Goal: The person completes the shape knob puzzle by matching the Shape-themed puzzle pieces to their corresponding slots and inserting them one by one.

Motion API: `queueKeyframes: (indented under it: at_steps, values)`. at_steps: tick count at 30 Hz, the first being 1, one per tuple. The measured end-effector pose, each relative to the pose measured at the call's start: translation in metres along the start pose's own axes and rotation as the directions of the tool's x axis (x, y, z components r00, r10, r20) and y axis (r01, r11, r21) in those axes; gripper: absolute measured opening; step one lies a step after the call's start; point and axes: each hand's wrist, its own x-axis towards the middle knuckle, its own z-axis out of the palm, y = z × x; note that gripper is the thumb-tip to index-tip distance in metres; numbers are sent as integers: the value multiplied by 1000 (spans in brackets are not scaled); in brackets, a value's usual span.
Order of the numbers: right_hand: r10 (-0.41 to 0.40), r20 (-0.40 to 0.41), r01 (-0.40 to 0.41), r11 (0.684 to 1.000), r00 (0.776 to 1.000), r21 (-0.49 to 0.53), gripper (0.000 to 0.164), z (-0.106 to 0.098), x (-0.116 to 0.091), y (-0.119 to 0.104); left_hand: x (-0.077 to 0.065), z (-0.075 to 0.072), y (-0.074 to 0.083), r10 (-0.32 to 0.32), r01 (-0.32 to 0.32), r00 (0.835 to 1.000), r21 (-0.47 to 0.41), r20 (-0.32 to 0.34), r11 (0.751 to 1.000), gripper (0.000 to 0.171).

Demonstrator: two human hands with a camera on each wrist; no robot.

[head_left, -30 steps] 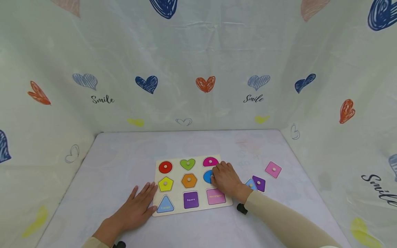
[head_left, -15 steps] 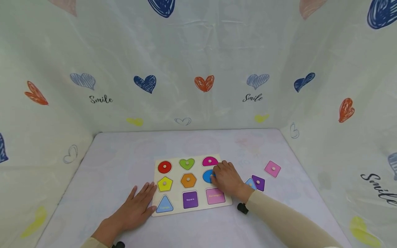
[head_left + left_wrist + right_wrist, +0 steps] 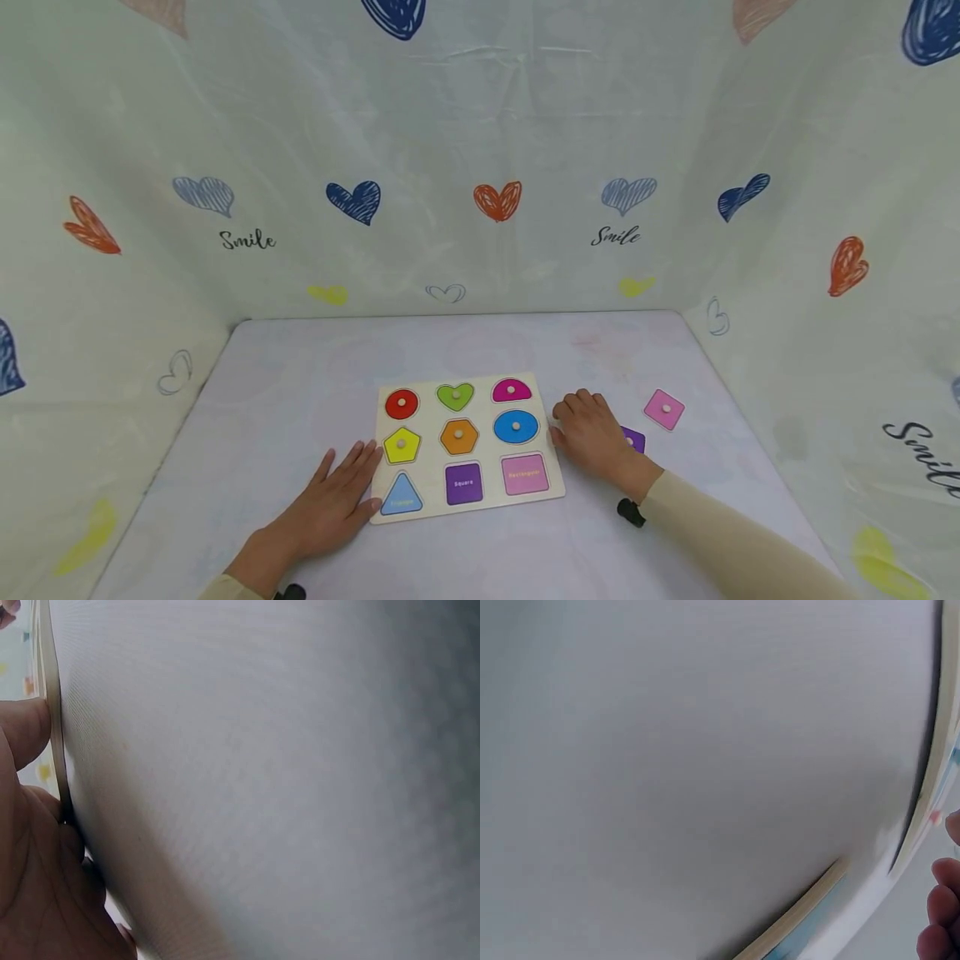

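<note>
A pale wooden shape puzzle board [image 3: 430, 492] lies on the table. Knobbed pieces sit in its upper two rows, among them the blue oval [image 3: 527, 421] and orange hexagon [image 3: 459, 450]. Printed triangle, square and rectangle spaces form the front row. My left hand [image 3: 326, 508] lies flat with its fingertips and thumb at the board's left edge. Just off the right edge is my right hand [image 3: 596, 437], fingers loosely bent and holding nothing. Beneath it, a light-blue piece [image 3: 810, 922] shows in the right wrist view; the head view hides it. A purple knobbed piece [image 3: 636, 439] peeks out beside the hand.
A pink knobbed piece [image 3: 658, 417] lies farther right on the white table [image 3: 300, 367]. Heart-printed curtains [image 3: 525, 108] close in the back and both sides.
My right hand has let go of the blue oval and moved right off the board, now covering the light-blue triangle piece. The left hand has stayed in place.
</note>
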Motion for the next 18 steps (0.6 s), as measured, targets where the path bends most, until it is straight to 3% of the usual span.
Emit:
queueKeyframes:
  at_steps: [10, 18]
  values:
    - [-54, -64, 49, 995, 996, -88, 29, -9, -37, 33, -1, -1, 1, 4, -4, 1000, -3, -2, 1000, 83]
    - [-103, -126, 96, 994, 987, -60, 25, -7, -64, 52, -3, -2, 1, 10, -10, 1000, 4, -7, 1000, 82]
